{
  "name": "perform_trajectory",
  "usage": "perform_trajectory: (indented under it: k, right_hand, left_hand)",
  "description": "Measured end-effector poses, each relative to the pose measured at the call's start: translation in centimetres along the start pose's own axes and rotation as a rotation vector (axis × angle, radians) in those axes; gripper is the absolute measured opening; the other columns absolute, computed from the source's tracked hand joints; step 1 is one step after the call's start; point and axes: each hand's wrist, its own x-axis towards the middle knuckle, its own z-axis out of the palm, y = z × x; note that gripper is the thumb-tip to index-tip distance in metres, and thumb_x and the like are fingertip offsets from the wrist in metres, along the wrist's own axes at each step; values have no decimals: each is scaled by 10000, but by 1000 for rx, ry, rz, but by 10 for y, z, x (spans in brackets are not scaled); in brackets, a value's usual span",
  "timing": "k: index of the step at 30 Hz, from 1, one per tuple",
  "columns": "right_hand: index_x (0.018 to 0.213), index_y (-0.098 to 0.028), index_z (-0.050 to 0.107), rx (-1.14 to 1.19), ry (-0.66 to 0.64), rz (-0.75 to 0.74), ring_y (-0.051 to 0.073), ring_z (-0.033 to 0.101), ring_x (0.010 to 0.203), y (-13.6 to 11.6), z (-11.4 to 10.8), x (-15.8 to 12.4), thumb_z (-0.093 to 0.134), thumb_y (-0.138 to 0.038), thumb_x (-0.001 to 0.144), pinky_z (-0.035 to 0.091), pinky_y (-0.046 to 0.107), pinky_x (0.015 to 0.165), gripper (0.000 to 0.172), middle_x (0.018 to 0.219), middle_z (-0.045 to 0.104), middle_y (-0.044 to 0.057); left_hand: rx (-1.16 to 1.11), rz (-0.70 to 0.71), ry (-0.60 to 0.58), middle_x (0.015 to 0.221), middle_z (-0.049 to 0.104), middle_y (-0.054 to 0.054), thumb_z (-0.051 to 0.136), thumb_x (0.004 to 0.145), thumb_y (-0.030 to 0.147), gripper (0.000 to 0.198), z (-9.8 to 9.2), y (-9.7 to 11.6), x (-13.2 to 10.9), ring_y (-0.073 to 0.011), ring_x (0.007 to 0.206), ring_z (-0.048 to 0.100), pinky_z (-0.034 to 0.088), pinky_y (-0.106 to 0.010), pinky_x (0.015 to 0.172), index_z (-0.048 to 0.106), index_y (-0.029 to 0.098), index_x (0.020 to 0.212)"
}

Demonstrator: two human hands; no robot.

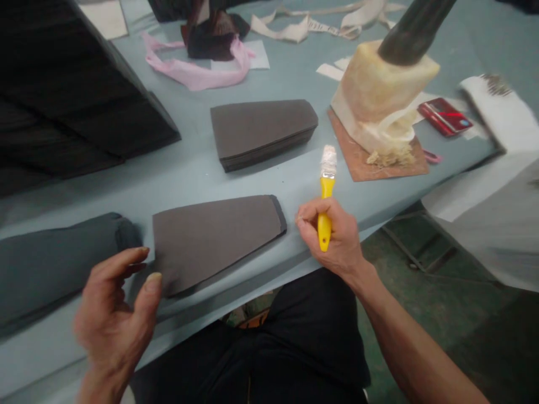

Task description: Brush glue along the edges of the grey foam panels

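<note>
My right hand (337, 235) is closed around a yellow-handled paintbrush (327, 196), its bristles pale with dried coating and pointing away from me. To its left lies a tapered dark grey-brown panel (219, 238), with a darker edge showing at its narrow right end. My left hand (118, 308) hovers by the panel's wide left end, thumb and fingers apart, with nothing between them. Beyond that panel sits a stack of similar tapered pieces (263, 129). Dark folded fabric (54, 264) rests left of my left hand.
A cut-open, glue-stained plastic container (374, 90) with a dark cylinder stands on a brown board (357, 163). A red packet (446, 116) lies right of it. Tall dark stacks (76, 84) rise at left. Pink cloth (197, 73) and pale strips (290, 28) lie at the back.
</note>
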Motion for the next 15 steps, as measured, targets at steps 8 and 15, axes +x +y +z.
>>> perform_trajectory:
  k: [8, 15]
  right_hand:
    - [914, -272, 574, -102, 19, -47, 158, 726, 634, -1, 0, 0, 691, -189, 914, 586, 275, 632, 144, 787, 745, -19]
    - [882, -283, 592, -193, 62, -29, 216, 789, 682, 3, 4, -6, 723, -273, 893, 633, 327, 647, 133, 805, 786, 16]
  left_hand:
    - [-229, -49, 98, 1162, 779, -67, 718, 938, 438, 367, 2, -7, -18, -228, 929, 750, 639, -412, 871, 698, 271, 1264]
    - [-398, -142, 156, 1124, 778, -80, 715, 973, 444, 323, 5, -5, -32, -208, 918, 766, 679, -349, 837, 706, 249, 1231]
